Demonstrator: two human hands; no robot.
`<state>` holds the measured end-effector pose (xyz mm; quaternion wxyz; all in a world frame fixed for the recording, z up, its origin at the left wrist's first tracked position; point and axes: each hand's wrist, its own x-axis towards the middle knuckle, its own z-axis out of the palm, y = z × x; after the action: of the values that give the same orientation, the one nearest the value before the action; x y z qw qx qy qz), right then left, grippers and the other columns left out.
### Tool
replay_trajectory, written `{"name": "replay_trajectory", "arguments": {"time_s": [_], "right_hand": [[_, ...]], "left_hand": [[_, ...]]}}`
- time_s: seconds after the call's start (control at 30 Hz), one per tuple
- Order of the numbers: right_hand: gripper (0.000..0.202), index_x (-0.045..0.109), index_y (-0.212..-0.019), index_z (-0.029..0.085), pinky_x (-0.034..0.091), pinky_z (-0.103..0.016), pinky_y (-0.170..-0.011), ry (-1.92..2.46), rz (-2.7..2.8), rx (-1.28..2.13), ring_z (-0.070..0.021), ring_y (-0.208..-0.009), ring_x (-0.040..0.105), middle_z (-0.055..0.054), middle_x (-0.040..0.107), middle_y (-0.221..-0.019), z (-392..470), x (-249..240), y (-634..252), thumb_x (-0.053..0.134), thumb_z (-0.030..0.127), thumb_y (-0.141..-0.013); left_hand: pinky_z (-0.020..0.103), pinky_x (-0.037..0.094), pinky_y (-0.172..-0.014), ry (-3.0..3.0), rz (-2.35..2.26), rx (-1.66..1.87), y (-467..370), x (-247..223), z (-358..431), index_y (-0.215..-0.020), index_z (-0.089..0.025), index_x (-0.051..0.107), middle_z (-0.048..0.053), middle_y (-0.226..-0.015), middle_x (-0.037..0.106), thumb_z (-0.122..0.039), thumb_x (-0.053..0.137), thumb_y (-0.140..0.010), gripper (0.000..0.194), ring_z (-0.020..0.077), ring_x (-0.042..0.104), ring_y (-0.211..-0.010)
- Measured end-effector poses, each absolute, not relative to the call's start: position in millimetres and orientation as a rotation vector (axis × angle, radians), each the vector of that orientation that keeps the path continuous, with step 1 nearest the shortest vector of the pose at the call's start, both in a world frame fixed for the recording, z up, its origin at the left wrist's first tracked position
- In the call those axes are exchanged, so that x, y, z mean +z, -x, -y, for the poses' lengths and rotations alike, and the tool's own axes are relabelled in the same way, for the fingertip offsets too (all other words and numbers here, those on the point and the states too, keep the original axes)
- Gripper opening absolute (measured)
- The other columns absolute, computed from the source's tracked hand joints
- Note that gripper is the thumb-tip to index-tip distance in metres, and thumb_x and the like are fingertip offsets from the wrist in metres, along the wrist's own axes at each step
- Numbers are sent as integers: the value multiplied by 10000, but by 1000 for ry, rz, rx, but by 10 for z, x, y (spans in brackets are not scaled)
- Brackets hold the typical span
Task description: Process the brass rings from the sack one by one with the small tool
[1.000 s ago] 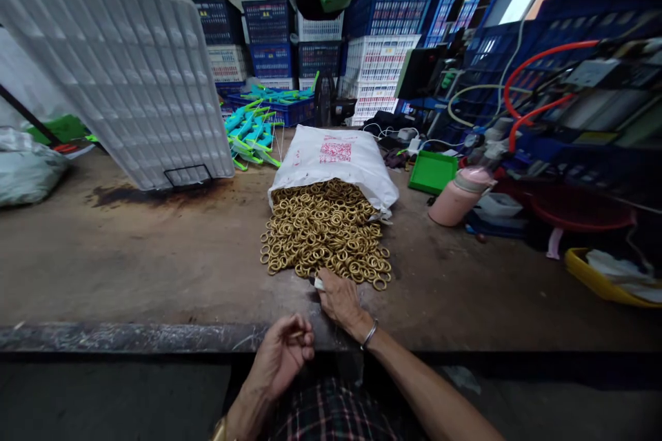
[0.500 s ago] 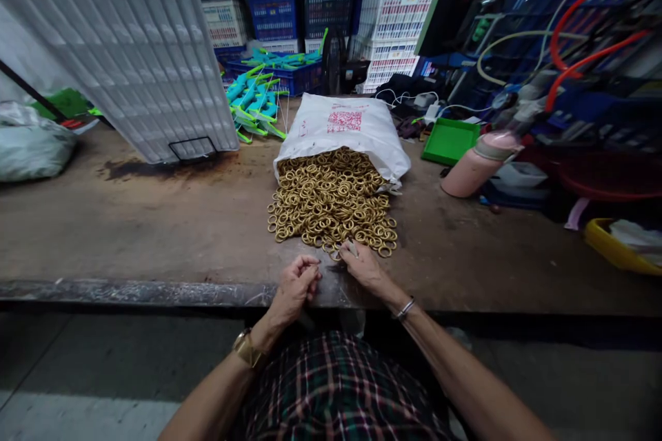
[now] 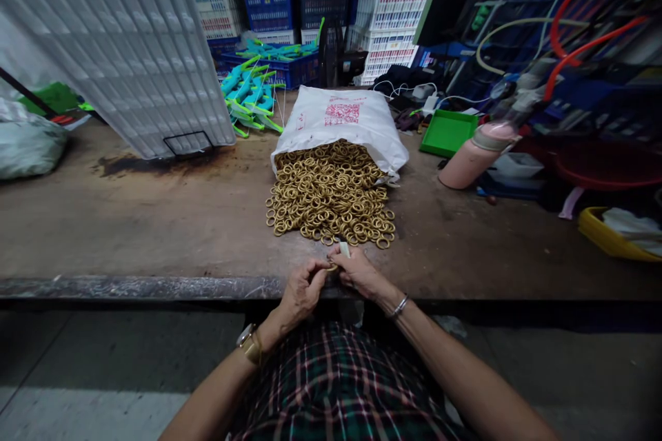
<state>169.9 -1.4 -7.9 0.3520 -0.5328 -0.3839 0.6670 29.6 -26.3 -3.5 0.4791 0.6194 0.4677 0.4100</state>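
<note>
Close to the table's front edge, my left hand (image 3: 304, 286) pinches a brass-coloured ring (image 3: 332, 268) between thumb and fingers. My right hand (image 3: 359, 272) meets it from the other side, its fingers closed at the same ring. A small pale strip (image 3: 344, 249) sticks up from my right fingers; its kind I cannot make out. Just beyond both hands spreads a heap of brass-coloured rings (image 3: 331, 200), spilling from the mouth of a white sack (image 3: 310, 117) with red print that lies on its side.
The brown table (image 3: 155, 220) has a dark stain at left, beside a leaning ribbed translucent panel (image 3: 155, 48). At right are a green tray (image 3: 449, 133), a pink bottle (image 3: 470, 162) and a yellow basin (image 3: 610, 234). Stacked crates (image 3: 398, 0) stand behind.
My right hand has drawn back from the heap's edge toward me. My left hand has come over to it, and both now meet at one ring.
</note>
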Motion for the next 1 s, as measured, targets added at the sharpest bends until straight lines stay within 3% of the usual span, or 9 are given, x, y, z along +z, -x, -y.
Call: {"name": "replay_trajectory", "arguments": {"time_s": [0.17,0.43,0.73,0.83,1.0], "right_hand": [[196,450,-721,198,149,-167,-314,1378,1012,1728,-24,-309,206,115,365,-466,32,-113,-1670,510,382,-685],[232,498,-602,173,300,-182,-462,1478,1519,1265,-78,-515,376,53,428,-526,32,-116,-1638,453,354,-741],[254,460,-591,182,307,-200,-499,1463,1590,1212,-90,-517,400,35,450,-543,12,-140,-1620,377,313,-792],[219,497,-653,175,305,-215,-536,1541,1782,1005,-104,-551,430,10,504,-590,39,-109,-1657,354,244,-805],[188,548,-791,172,276,-235,-581,1562,2292,679,-123,-608,459,-24,574,-688,142,-71,-1695,396,94,-711]], "left_hand": [[214,348,-525,-1328,-1125,957,-303,-70,288,-766,-174,555,-18,-612,526,-335,506,-782,169,96,432,-530],[190,158,-390,-973,-1071,855,-338,-17,302,-747,-176,461,-65,-553,450,-469,533,-746,302,34,239,-385],[199,170,-395,-951,-1019,881,-318,-29,330,-709,-167,475,-65,-522,420,-473,510,-763,312,45,258,-400],[196,178,-399,-938,-1043,913,-316,-21,332,-716,-163,475,-64,-534,425,-465,514,-765,309,43,265,-404],[189,201,-407,-934,-1087,949,-305,-32,319,-759,-169,466,-49,-582,492,-471,525,-758,308,41,292,-413]]}}
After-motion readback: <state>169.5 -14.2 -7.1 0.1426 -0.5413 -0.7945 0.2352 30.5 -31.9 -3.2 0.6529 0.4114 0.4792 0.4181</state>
